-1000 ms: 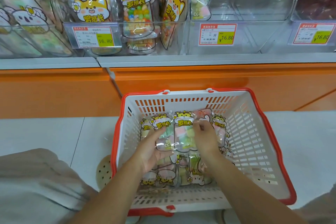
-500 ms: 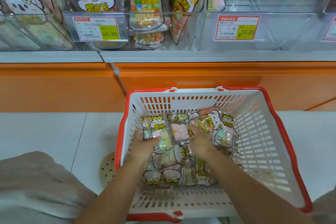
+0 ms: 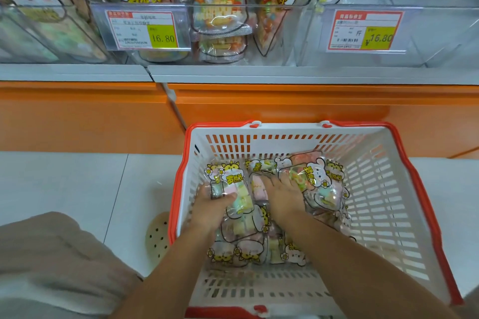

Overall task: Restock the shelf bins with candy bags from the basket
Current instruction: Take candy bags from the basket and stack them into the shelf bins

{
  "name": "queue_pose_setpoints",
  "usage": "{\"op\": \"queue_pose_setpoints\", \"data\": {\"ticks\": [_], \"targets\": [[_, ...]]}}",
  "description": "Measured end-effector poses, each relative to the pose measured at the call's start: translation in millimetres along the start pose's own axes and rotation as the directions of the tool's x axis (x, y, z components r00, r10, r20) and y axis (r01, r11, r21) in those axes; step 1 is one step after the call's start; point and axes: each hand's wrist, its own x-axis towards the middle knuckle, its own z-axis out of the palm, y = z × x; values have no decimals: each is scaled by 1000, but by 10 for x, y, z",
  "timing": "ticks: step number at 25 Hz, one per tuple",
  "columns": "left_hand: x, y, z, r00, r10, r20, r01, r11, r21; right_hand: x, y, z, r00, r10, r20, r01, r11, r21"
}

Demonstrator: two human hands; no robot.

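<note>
Gripping a pastel candy bag (image 3: 234, 188) with the left hand (image 3: 210, 206), thumb curled across it, down in the white basket (image 3: 383, 189). Resting the right hand (image 3: 283, 195) on neighbouring bags (image 3: 321, 184); cannot tell whether clenched or loose.

Clear cartoon-printed candy bags (image 3: 261, 217) heaped in white, red-rimmed basket (image 3: 383, 215), below clear shelf bins (image 3: 388, 33)

Basket (image 3: 383, 189): white slotted plastic, matt, with glossy red plastic rim. Candy bags (image 3: 238, 189): clear glossy film, crinkled, printed labels. Shelf bins (image 3: 414, 33) clear glossy plastic; price tags (image 3: 141, 30) paper; floor (image 3: 64, 184) smooth white tile.
</note>
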Motion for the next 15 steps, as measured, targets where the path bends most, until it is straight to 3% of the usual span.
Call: {"op": "queue_pose_setpoints", "data": {"ticks": [4,6,7,9,12,13,15], "targets": [[-18,46,14,999,-34,-22,34,999,15,-109,159,-108,997,77,6,-76,965,249],[-65,86,13,1000,-8,-5,7,999,-41,-222,229,-204,979,198,40,-192,848,494],[-71,88,11,1000,1,28,0,998,-67,-279,257,-280,965,252,72,-236,714,659],[-120,97,14,999,-7,52,11,997,-70,-385,326,-469,930,325,171,-283,336,899],[-189,85,86,998,-31,55,33,999,-29,-536,455,-661,897,241,372,-287,-323,902],[-200,78,120,995,-42,93,44,999,-16,-573,487,-668,916,149,373,-267,-468,842],[-261,84,182,984,-57,169,65,997,-43,-610,526,-618,944,46,327,-246,-560,791]]}}
